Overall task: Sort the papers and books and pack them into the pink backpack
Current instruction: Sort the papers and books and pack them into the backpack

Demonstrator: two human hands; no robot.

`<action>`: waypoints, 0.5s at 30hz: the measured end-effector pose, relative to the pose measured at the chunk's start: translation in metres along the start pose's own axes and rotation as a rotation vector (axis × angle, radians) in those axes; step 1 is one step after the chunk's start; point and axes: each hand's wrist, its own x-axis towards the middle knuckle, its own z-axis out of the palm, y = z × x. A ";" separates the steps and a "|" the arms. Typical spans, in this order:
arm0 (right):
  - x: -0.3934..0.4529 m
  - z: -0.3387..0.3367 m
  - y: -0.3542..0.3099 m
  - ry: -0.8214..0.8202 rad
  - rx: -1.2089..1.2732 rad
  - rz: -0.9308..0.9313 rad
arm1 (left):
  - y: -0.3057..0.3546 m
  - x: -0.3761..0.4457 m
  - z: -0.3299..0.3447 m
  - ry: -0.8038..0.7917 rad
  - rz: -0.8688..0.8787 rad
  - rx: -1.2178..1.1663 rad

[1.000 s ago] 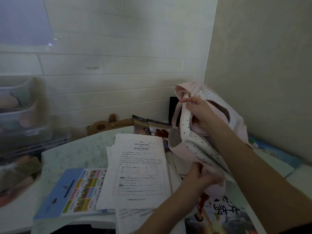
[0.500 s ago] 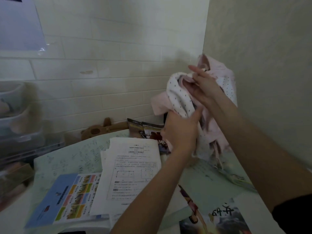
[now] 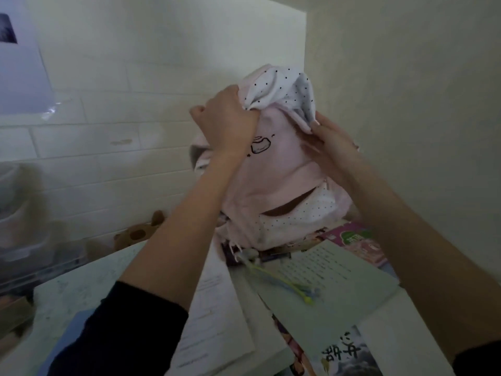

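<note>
Gripping pink backpack (image 3: 282,169) by its dotted top — left hand (image 3: 230,123) fisted; right hand (image 3: 328,147) clasps side; papers (image 3: 217,316) below on counter (image 3: 70,294).

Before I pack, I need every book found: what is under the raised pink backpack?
Under the pink plush backpack lie a dark-covered book and a pink-covered book; anything further back is hidden.

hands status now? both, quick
Left hand: gripping the top of the pink backpack, fingers curled in the fabric.
Right hand: holding the backpack's side.
</note>
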 end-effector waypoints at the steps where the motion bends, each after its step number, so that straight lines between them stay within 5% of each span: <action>1: -0.003 -0.004 -0.002 0.006 -0.106 0.001 | 0.002 0.009 -0.001 0.007 0.049 0.037; 4: -0.011 -0.010 -0.003 0.159 -0.572 0.017 | 0.010 0.028 -0.004 -0.020 0.179 0.144; 9: -0.007 -0.031 0.009 0.473 -1.139 -0.239 | 0.026 0.045 -0.010 -0.002 0.322 0.136; 13: -0.011 -0.030 0.013 0.129 -0.622 0.010 | 0.031 0.047 -0.011 -0.030 0.332 0.110; 15: -0.015 -0.031 0.018 0.134 -0.441 0.046 | 0.029 0.044 -0.007 -0.047 0.330 0.078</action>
